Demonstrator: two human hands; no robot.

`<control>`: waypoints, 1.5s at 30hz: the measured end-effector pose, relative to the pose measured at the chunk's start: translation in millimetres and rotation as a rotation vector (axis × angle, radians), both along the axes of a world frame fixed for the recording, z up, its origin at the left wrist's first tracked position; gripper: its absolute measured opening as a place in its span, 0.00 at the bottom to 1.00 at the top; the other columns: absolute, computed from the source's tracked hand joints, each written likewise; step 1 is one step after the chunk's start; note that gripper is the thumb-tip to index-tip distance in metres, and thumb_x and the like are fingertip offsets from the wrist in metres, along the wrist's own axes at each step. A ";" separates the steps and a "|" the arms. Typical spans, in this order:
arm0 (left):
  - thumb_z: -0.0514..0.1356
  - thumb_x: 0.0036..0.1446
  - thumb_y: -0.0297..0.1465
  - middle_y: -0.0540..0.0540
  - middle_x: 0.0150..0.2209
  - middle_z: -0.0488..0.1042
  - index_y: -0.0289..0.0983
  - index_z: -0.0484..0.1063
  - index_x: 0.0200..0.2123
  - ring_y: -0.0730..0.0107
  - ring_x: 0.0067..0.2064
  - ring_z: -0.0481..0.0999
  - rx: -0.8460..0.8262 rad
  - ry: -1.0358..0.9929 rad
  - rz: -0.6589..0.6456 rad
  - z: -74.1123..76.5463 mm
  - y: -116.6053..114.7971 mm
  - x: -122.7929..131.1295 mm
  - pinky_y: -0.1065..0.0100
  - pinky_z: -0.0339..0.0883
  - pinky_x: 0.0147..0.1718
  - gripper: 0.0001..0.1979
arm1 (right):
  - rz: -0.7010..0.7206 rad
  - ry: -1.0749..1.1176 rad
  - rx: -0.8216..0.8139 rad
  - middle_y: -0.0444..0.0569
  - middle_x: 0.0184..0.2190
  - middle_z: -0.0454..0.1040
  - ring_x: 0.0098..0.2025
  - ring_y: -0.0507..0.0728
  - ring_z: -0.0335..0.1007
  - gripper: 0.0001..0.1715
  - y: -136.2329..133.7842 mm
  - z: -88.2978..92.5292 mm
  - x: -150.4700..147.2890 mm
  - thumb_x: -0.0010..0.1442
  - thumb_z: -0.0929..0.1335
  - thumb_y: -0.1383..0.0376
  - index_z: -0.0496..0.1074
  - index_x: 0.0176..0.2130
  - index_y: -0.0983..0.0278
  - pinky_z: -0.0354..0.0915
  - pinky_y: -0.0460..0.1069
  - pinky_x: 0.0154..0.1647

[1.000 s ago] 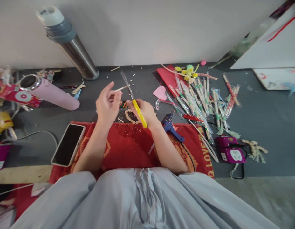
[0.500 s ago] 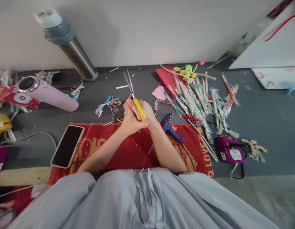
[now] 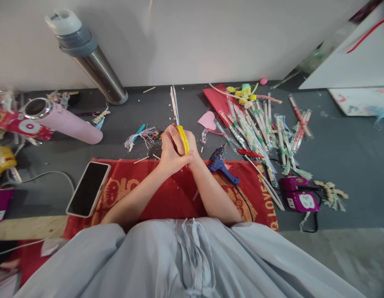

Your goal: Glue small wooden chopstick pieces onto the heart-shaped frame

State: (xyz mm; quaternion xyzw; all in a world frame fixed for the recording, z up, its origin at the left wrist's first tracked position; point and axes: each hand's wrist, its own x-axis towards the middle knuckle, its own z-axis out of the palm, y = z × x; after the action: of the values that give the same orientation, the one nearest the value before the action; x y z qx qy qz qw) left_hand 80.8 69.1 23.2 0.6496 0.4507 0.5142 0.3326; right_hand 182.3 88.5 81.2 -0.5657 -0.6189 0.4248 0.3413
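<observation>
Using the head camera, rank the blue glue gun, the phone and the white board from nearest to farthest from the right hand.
1. Blue glue gun: just right of the right hand, which grips the scissors.
2. Phone: off to the left, nearer the person's lap.
3. White board: far right, up by the wall.

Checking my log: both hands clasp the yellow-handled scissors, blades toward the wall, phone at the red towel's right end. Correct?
No: the head view shows the phone at the left end of the red towel. Left hand and right hand clasp the yellow-handled scissors, blades toward the wall.
</observation>
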 end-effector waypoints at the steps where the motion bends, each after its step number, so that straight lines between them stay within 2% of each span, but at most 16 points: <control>1: 0.72 0.44 0.45 0.38 0.58 0.61 0.44 0.54 0.64 0.48 0.62 0.65 -0.022 -0.015 -0.012 1.4 0.1 0.2 0.48 0.65 0.59 0.48 | -0.009 0.009 -0.017 0.45 0.21 0.67 0.26 0.53 0.64 0.34 0.4 0.6 0.2 0.64 0.57 0.38 0.62 0.23 0.61 0.56 0.48 0.28; 5: 0.73 0.41 0.49 0.34 0.64 0.56 0.44 0.47 0.68 0.42 0.66 0.59 -0.179 -0.053 -0.093 6.0 4.6 -2.1 0.49 0.69 0.55 0.57 | -0.041 -0.024 -0.113 0.44 0.19 0.66 0.24 0.51 0.63 0.35 3.3 2.9 5.7 0.64 0.57 0.38 0.65 0.23 0.62 0.55 0.46 0.27; 9: 0.72 0.39 0.54 0.32 0.66 0.55 0.46 0.44 0.69 0.40 0.67 0.59 -0.274 -0.076 -0.098 11.0 9.8 -7.3 0.46 0.69 0.55 0.60 | -0.056 -0.047 -0.161 0.45 0.20 0.70 0.25 0.52 0.65 0.36 6.7 2.6 10.5 0.64 0.57 0.38 0.71 0.27 0.63 0.57 0.46 0.29; 15: 0.66 0.44 0.58 0.32 0.65 0.57 0.43 0.50 0.67 0.42 0.65 0.63 -0.238 -0.119 -0.080 20.3 10.4 -9.3 0.44 0.66 0.59 0.53 | -0.005 -0.128 -0.208 0.52 0.28 0.78 0.33 0.55 0.74 0.38 6.8 5.6 7.4 0.66 0.56 0.39 0.76 0.31 0.64 0.61 0.46 0.34; 20: 0.64 0.46 0.59 0.32 0.63 0.60 0.41 0.53 0.65 0.44 0.63 0.66 -0.273 -0.148 -0.053 25.3 9.8 -7.5 0.45 0.68 0.57 0.50 | 0.015 -0.097 -0.225 0.53 0.29 0.80 0.33 0.56 0.75 0.38 5.5 7.1 4.3 0.66 0.57 0.39 0.77 0.32 0.64 0.63 0.46 0.34; 25: 0.63 0.45 0.61 0.32 0.59 0.65 0.39 0.55 0.63 0.44 0.61 0.67 -0.295 -0.159 -0.045 29.6 11.4 -10.2 0.42 0.65 0.59 0.50 | 0.010 -0.106 -0.209 0.49 0.21 0.74 0.27 0.55 0.70 0.40 6.1 5.4 4.7 0.64 0.56 0.36 0.76 0.29 0.63 0.60 0.46 0.30; 28: 0.60 0.47 0.62 0.33 0.61 0.64 0.40 0.55 0.63 0.45 0.62 0.67 -0.324 -0.187 -0.049 31.1 13.5 -14.5 0.43 0.62 0.62 0.48 | -0.007 -0.100 -0.202 0.46 0.17 0.68 0.24 0.54 0.67 0.40 6.3 5.2 5.2 0.63 0.56 0.35 0.73 0.27 0.63 0.58 0.46 0.28; 30: 0.59 0.49 0.62 0.34 0.62 0.63 0.42 0.55 0.62 0.47 0.62 0.67 -0.346 -0.219 -0.046 31.1 15.2 -17.4 0.44 0.63 0.61 0.45 | -0.016 -0.096 -0.201 0.45 0.17 0.67 0.23 0.54 0.67 0.39 5.9 5.9 5.1 0.62 0.56 0.35 0.70 0.25 0.62 0.58 0.46 0.28; 35: 0.55 0.54 0.60 0.36 0.61 0.64 0.45 0.58 0.61 0.48 0.61 0.69 -0.352 -0.243 -0.004 29.5 19.8 -22.1 0.48 0.71 0.53 0.38 | -0.016 -0.134 -0.215 0.46 0.17 0.68 0.26 0.55 0.70 0.38 4.2 10.7 5.4 0.63 0.56 0.36 0.67 0.24 0.62 0.60 0.46 0.30; 40: 0.55 0.57 0.54 0.38 0.57 0.69 0.44 0.61 0.59 0.53 0.56 0.73 -0.340 -0.257 0.085 34.6 29.4 -32.5 0.51 0.73 0.51 0.32 | -0.045 -0.182 -0.196 0.47 0.18 0.69 0.26 0.55 0.71 0.38 3.1 23.0 17.6 0.62 0.56 0.34 0.61 0.21 0.60 0.60 0.46 0.30; 43: 0.54 0.61 0.47 0.38 0.55 0.72 0.42 0.62 0.59 0.54 0.57 0.73 -0.321 -0.145 0.098 43.6 51.2 -40.3 0.49 0.71 0.54 0.26 | -0.083 -0.265 -0.209 0.49 0.19 0.71 0.26 0.56 0.72 0.38 2.2 33.7 35.3 0.59 0.57 0.32 0.60 0.21 0.60 0.60 0.47 0.30; 45: 0.53 0.63 0.41 0.38 0.56 0.73 0.41 0.63 0.60 0.56 0.59 0.72 -0.301 0.028 0.045 50.6 78.0 -41.5 0.50 0.69 0.57 0.24 | -0.116 -0.340 -0.231 0.52 0.21 0.73 0.27 0.57 0.74 0.39 1.3 40.1 50.4 0.59 0.57 0.31 0.62 0.22 0.60 0.61 0.48 0.30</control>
State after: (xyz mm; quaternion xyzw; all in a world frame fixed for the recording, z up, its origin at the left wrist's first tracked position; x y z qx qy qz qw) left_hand 39.3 147.1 73.9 0.5893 0.5415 0.4391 0.4082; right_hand 232.7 89.7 121.3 -0.6993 -0.5812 0.3711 0.1886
